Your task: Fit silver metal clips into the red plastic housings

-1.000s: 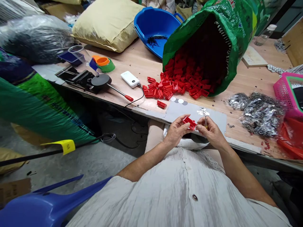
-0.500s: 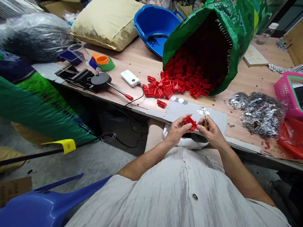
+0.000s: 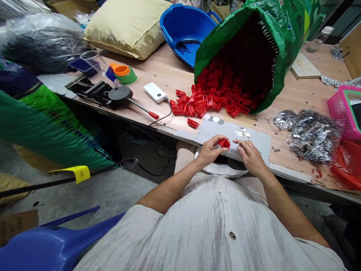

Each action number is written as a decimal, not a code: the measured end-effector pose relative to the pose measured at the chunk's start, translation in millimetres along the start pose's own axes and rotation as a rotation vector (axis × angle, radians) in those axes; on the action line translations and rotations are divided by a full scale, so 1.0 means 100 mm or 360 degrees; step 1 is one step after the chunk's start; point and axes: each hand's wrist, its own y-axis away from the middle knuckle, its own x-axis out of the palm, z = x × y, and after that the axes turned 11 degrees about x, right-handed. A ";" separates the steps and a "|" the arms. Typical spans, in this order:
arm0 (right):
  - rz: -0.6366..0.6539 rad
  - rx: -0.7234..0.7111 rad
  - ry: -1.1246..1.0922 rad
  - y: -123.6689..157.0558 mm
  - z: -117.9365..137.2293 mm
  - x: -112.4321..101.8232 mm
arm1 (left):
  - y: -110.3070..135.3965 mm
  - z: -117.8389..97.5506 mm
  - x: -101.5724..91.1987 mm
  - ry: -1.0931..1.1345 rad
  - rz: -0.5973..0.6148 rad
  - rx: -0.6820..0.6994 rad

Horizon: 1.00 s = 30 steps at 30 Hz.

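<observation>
- Presently, one red part (image 3: 224, 143): in your left hand (image 3: 211, 151), above the near edge of the grey sheet; thumb and fingers pinched on it.
- Your right hand (image 3: 252, 156), just beside: thumb and forefinger closed on one slim metal tool (image 3: 238, 142), mostly hidden by your fingers; tip apart from the part.
- One heap of small silver pieces (image 3: 242, 132) on the grey sheet (image 3: 229, 130); too clustered to count.
- One loose red piece (image 3: 193, 123) beyond your left hand; behind it, a red pile (image 3: 197, 104), too heaped to count, spilling from one green sack (image 3: 295, 22) on its side.
- Two clear bags of metal bits, one small (image 3: 284, 119), one large (image 3: 314, 135), to your right; one pink basket (image 3: 335, 109) past them.
- One white power bank (image 3: 153, 92) and one lever device (image 3: 120, 95) to your left; one blue basin (image 3: 187, 24) at the back.
- Surface: wood-toned tabletop (image 3: 152, 71), lightly littered.
- Room: grey floor (image 3: 118, 195), one blue chair (image 3: 42, 248) at your left.
</observation>
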 end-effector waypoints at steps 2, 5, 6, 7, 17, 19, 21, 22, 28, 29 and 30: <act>-0.0014 -0.0032 0.0108 0.00 -0.03 0.01 | -0.07 0.05 -0.09 -0.0261 0.0067 0.0031; 0.0030 0.0005 0.0174 0.00 -0.03 0.04 | -0.17 0.08 -0.16 -0.0514 0.0192 0.0057; 0.0024 0.0020 0.0197 0.00 -0.03 0.05 | -0.20 0.08 -0.17 -0.0563 0.0237 0.0066; 0.0012 0.0026 0.0223 -0.01 -0.03 0.06 | -0.23 0.07 -0.18 -0.0600 0.0278 0.0074; 0.0030 -0.0145 0.0333 -0.14 -0.04 0.09 | -0.31 0.13 -0.24 -0.0609 0.0471 0.0117; 0.0030 -0.0167 0.0354 -0.16 -0.04 0.10 | -0.32 0.14 -0.25 -0.0585 0.0465 0.0123; 0.0034 -0.0193 0.0369 -0.17 -0.05 0.11 | -0.32 0.15 -0.25 -0.0576 0.0465 0.0117; 0.0036 -0.0201 0.0376 -0.17 -0.06 0.11 | -0.32 0.15 -0.26 -0.0576 0.0466 0.0112; -0.0004 -0.0199 0.0410 -0.16 -0.10 0.17 | -0.33 0.17 -0.27 -0.0587 0.0476 0.0118; -0.0015 -0.0195 0.0415 -0.15 -0.10 0.18 | -0.34 0.17 -0.27 -0.0588 0.0475 0.0119; -0.0025 -0.0191 0.0423 -0.14 -0.10 0.18 | -0.34 0.17 -0.28 -0.0590 0.0474 0.0118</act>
